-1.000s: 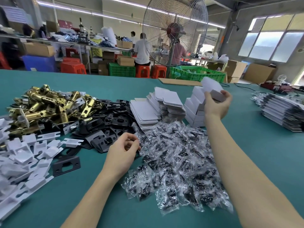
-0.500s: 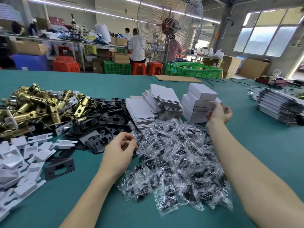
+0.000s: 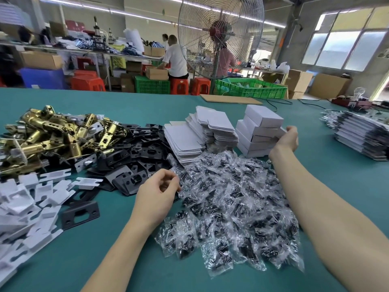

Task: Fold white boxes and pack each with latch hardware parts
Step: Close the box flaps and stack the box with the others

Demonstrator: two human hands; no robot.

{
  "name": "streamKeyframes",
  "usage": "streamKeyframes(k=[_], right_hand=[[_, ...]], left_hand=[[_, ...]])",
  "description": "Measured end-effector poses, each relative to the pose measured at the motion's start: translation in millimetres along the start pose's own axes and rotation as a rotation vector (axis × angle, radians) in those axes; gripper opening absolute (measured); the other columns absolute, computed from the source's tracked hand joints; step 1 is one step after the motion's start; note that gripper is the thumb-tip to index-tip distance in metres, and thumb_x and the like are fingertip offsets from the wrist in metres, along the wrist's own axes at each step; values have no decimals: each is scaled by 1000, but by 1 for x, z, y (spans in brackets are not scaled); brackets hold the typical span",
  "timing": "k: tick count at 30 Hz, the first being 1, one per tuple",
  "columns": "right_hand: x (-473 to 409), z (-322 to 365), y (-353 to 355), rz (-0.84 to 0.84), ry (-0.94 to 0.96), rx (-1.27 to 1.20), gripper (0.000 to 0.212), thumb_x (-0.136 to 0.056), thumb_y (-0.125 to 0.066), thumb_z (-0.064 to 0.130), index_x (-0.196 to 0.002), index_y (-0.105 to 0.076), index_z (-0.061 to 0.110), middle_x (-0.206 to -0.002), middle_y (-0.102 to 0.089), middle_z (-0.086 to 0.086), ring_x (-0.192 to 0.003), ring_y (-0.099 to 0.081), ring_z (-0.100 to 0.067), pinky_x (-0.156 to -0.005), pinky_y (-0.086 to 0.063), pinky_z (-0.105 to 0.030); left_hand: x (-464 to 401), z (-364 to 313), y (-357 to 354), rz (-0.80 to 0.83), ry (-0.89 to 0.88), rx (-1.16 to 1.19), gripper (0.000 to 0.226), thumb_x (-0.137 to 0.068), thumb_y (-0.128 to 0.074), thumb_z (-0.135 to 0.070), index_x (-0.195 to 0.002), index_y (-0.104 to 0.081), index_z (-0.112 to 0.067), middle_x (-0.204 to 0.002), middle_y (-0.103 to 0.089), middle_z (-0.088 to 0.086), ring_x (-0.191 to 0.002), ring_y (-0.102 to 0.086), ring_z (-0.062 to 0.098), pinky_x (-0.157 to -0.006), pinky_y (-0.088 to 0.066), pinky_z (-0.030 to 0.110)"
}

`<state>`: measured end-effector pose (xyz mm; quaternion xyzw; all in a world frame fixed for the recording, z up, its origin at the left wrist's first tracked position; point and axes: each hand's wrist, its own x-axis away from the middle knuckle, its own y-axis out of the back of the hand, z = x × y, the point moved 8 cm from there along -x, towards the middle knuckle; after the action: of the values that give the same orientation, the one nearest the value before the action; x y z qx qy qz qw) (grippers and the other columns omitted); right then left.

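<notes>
1. two bare hands are working over a teal-covered table (image 3: 315, 207), each at its own supply so one can feed the other.
2. the right hand (image 3: 286, 140) is reaching far out, its fingers curling against the side of a stack of closed white cardboard boxes (image 3: 257, 133); it seems to be steadying or squaring the pile, though whether it is truly gripping one box i cannot tell.
3. the left hand (image 3: 156, 196) is hovering at the near edge of a heap of clear plastic bags of small black parts (image 3: 231, 203), fingers loosely curled with thumb and fingertips close together, seemingly pinching at a bag's edge; the contact is too small to be sure.
4. flat white box blanks (image 3: 197, 135) are lying in fanned stacks just left of the closed boxes, within reach for folding.
5. further left, black metal strike plates (image 3: 134, 157), brass-coloured latch bolts (image 3: 52, 135) and white folded card inserts (image 3: 27, 199) are lying in separate heaps, likely sorted so each box gets one of every kind.
6. judging by the small finished stack, most of the packing is still waiting to be done.
</notes>
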<state>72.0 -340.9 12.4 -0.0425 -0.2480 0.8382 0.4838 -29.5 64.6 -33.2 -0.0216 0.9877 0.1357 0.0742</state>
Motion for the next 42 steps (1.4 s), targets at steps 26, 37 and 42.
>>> streamKeyframes(k=[26,37,42], right_hand=[[-19,18,-1,25,-20,277,38,-91,-60,5,-127,-58,19,-112,-59,-3,-89,-53,-18,-71,-45,-27],[-26,5,1,151,37,353,58,-88,-64,18,-143,-46,27,-135,-59,-7,-94,-50,-22,-63,-40,-25],[-9,-8,18,-95,-40,142,54,-89,-59,28,-140,-44,20,-123,-56,-6,-97,-57,-27,-84,-51,-37]], left_hand=[[-1,0,-2,12,-30,-69,12,-101,-61,-34,-91,-68,-31,-82,-74,-19,-73,-65,0,-67,-47,26],[-2,-1,-3,4,-27,-100,13,-101,-61,-36,-91,-68,-33,-82,-74,-20,-61,-60,-5,-57,-40,21],[-1,-1,-2,7,-20,-81,13,-101,-61,-36,-91,-69,-32,-83,-74,-19,-68,-63,-5,-62,-43,23]])
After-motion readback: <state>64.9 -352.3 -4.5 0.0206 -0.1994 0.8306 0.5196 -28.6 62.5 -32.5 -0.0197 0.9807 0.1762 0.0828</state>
